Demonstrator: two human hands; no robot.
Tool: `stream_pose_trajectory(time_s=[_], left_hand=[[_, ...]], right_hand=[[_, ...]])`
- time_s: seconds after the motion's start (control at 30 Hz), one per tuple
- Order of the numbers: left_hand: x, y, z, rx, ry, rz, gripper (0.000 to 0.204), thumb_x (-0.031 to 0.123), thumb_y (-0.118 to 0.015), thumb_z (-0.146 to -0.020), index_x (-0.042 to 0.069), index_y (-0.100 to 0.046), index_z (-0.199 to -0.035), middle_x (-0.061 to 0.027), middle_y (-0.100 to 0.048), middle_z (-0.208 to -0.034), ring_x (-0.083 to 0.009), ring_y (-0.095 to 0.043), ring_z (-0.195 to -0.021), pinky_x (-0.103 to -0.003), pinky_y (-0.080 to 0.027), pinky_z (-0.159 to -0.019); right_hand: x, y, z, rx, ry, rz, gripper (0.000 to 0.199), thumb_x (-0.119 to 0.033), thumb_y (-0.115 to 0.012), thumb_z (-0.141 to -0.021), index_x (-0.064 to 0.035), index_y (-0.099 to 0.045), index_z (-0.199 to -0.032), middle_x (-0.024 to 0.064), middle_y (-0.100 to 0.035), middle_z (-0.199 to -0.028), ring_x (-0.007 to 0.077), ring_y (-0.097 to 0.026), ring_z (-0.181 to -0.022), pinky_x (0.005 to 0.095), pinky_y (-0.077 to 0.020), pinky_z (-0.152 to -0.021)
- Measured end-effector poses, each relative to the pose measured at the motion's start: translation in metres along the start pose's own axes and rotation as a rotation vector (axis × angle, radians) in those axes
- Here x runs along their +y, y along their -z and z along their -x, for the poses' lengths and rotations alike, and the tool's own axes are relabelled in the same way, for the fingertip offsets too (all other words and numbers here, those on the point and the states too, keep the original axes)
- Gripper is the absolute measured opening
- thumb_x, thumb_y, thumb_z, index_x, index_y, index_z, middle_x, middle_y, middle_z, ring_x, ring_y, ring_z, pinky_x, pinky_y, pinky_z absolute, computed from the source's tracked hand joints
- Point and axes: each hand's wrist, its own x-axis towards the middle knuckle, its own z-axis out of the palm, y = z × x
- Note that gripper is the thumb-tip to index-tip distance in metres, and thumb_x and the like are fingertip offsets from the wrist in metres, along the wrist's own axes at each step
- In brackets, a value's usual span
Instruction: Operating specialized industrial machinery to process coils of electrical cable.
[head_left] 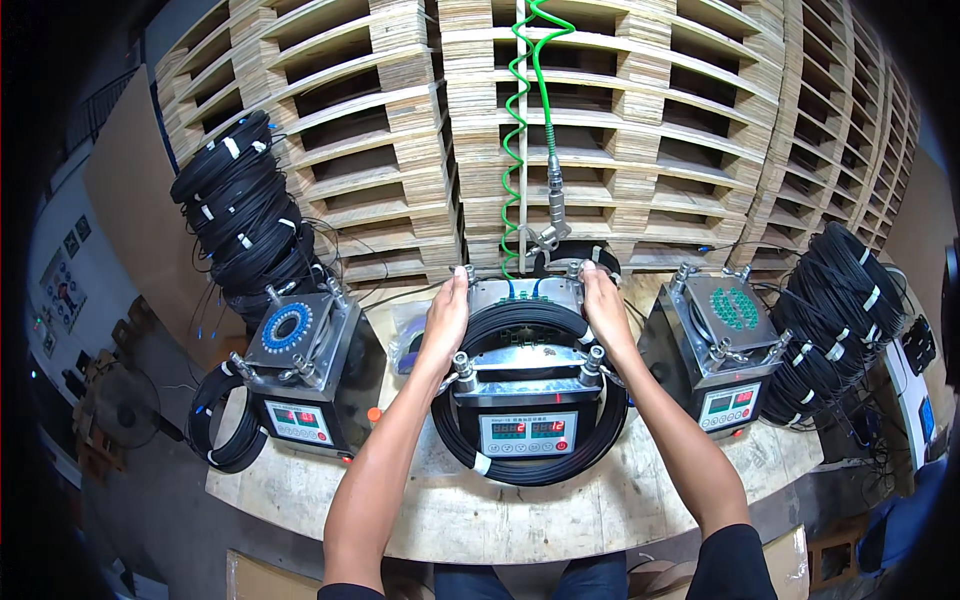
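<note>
In the middle of the bench stands a metal-topped machine (525, 372) with a black box body and a red-digit display panel (529, 435). A coil of black cable (535, 478) loops around it, hanging below the panel and passing over its top. At the far left corner my left hand (449, 318) is closed around a metal clamp knob (468, 272). My right hand (605, 310) is closed in the same way at the far right clamp knob (574, 270). Blue and green cable ends (520, 294) show at the plate between my hands. My fingertips are partly hidden.
Similar machines stand at left (292, 335) and right (738, 320), topped by blue and green rings. Black cable coils are piled at left (245, 215) and right (840, 310). An air gun (556, 205) hangs from a green spiral hose (541, 80) before stacked wooden pallets (690, 130).
</note>
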Motion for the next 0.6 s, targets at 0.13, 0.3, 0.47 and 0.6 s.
stream_pose_trajectory(time_s=[0.13,0.3,0.47,0.6], left_hand=[[0.005,0.000,0.005,0.009,-0.009,0.003,0.071,0.062,-0.035,-0.107,-0.002,-0.060,-0.125,-0.0094,-0.060,-0.103,-0.0201,-0.051,-0.087,-0.034,-0.044,-0.086],[0.007,0.001,0.003,-0.041,0.040,0.002,0.078,0.064,-0.034,-0.106,-0.003,-0.053,-0.142,-0.0271,-0.059,-0.140,-0.0390,-0.051,-0.137,-0.042,-0.038,-0.114],[-0.005,-0.002,-0.003,0.064,0.011,-0.011,0.069,0.062,-0.037,-0.106,0.000,-0.059,-0.126,-0.0087,-0.060,-0.103,-0.0176,-0.052,-0.088,-0.033,-0.044,-0.087],[-0.004,-0.004,-0.004,0.036,0.024,-0.009,0.070,0.062,-0.038,-0.106,-0.001,-0.058,-0.130,-0.0088,-0.061,-0.104,-0.0169,-0.053,-0.088,-0.033,-0.044,-0.087]], right_hand=[[-0.005,0.002,0.002,-0.015,-0.026,0.116,0.069,-0.056,-0.032,-0.108,0.0049,-0.064,-0.111,0.0346,-0.068,-0.100,0.0532,-0.062,-0.105,0.0554,-0.0461,-0.092],[0.001,-0.002,0.001,0.018,0.060,0.063,0.068,-0.055,-0.032,-0.108,0.0046,-0.065,-0.107,0.0335,-0.068,-0.095,0.0534,-0.063,-0.100,0.0555,-0.0466,-0.090],[-0.003,-0.003,0.002,0.027,0.058,-0.017,0.065,-0.054,-0.032,-0.109,0.0025,-0.064,-0.102,0.0234,-0.064,-0.074,0.0429,-0.067,-0.080,0.0503,-0.0485,-0.078],[-0.002,0.001,0.004,0.060,0.057,-0.029,0.063,-0.053,-0.032,-0.109,0.0016,-0.063,-0.103,0.0202,-0.063,-0.070,0.0391,-0.066,-0.072,0.0490,-0.0486,-0.073]])
